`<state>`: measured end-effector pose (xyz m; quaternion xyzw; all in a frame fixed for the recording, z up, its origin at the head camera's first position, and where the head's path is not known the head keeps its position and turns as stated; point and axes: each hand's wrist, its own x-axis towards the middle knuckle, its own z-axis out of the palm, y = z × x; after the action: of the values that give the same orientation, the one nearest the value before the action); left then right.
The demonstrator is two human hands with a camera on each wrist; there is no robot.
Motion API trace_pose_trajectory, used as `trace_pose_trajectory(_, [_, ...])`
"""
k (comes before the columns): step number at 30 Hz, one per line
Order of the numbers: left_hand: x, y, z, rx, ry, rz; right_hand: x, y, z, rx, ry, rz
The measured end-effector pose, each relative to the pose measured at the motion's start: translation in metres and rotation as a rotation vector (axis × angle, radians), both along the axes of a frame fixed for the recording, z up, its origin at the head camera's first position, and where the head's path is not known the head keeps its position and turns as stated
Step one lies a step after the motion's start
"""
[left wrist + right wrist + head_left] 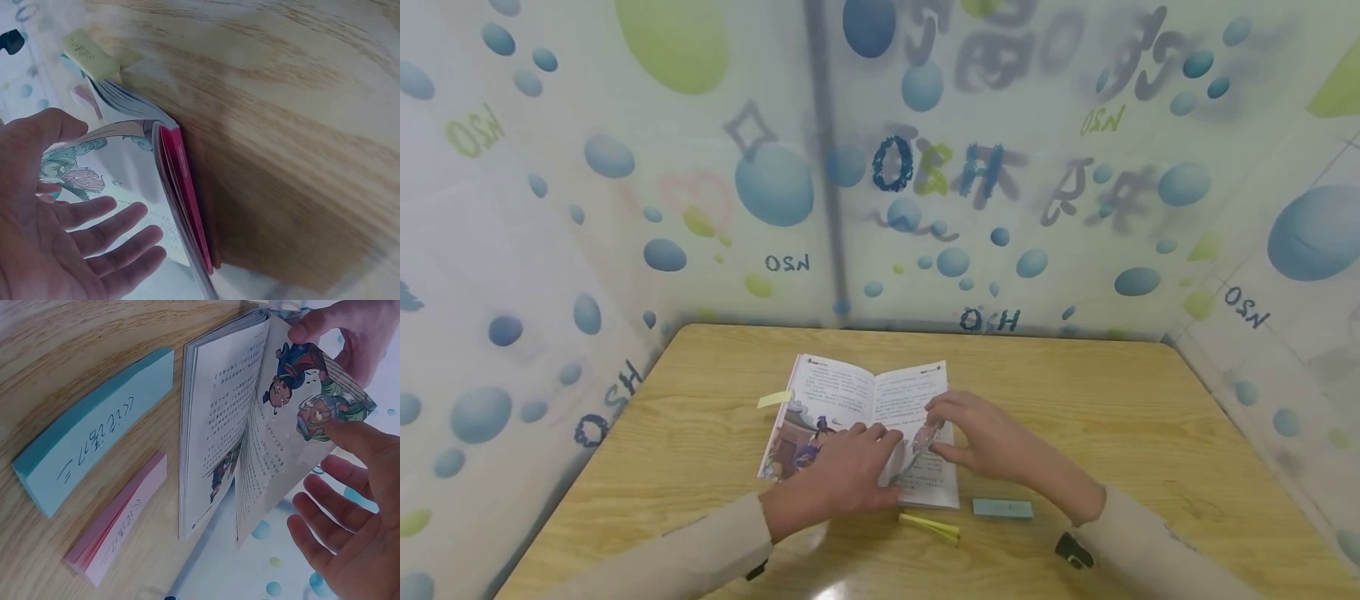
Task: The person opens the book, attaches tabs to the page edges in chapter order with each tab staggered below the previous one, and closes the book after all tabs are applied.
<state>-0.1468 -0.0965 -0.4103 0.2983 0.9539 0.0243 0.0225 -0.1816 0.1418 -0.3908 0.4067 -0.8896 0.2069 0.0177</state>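
An open illustrated book (816, 392) lies on the table, with a page (269, 450) lifted and curving up between the hands. My right hand (988, 433) pinches the outer edge of that page between thumb and forefinger; its other fingers spread loosely behind. Over the lower middle of the book rests my left hand (850, 475), fingers extended. Its thumb (312, 325) touches the lifted page near a corner, as the right wrist view shows. A pale yellow sticky tab (774, 400) juts from the book's left edge. The left hand hides part of the picture.
In front of the book lies a slim sticky-note pad (928, 527), yellow in the head view and pinkish in the right wrist view. A blue-green pad (1002, 508) is to its right. Patterned curtains (902, 275) stand around the wooden table (1075, 392).
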Motion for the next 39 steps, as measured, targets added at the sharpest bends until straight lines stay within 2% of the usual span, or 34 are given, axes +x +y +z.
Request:
trace_pose_trajectory(6, [-0.001, -0.012, 0.008, 0.051, 0.025, 0.028, 0.001, 0.005, -0.001, -0.063, 0.01, -0.057])
trace_pose_trajectory(12, [-0.002, -0.018, 0.018, 0.109, 0.098, 0.05, 0.001, 0.011, -0.01, -0.076, 0.01, -0.105])
trace_pose_trajectory(16, [0.001, -0.01, 0.015, 0.13, 0.111, 0.022, 0.0, 0.011, -0.013, -0.084, 0.019, -0.117])
trace_pose_trajectory(19, [0.004, -0.001, 0.008, 0.126, 0.101, 0.005, -0.001, 0.007, -0.012, -0.083, 0.033, -0.111])
trace_pose_trajectory(22, [0.007, 0.005, 0.003, 0.11, 0.102, 0.003, 0.0, 0.004, -0.009, -0.078, 0.032, -0.107])
trace_pose_trajectory(26, [0.005, 0.008, -0.001, 0.091, 0.105, 0.019, 0.001, 0.002, -0.007, -0.084, 0.02, -0.096])
trace_pose_trajectory(30, [0.0, 0.001, -0.001, 0.092, 0.081, 0.06, 0.001, 0.006, -0.009, -0.123, 0.042, -0.068])
trace_pose_trajectory(34, [-0.002, -0.011, 0.002, 0.107, 0.095, 0.105, 0.002, 0.012, -0.011, -0.14, 0.058, -0.087])
trace_pose_trajectory(39, [-0.001, -0.03, 0.007, 0.164, 0.144, 0.145, 0.003, 0.019, -0.018, -0.058, -0.006, -0.112])
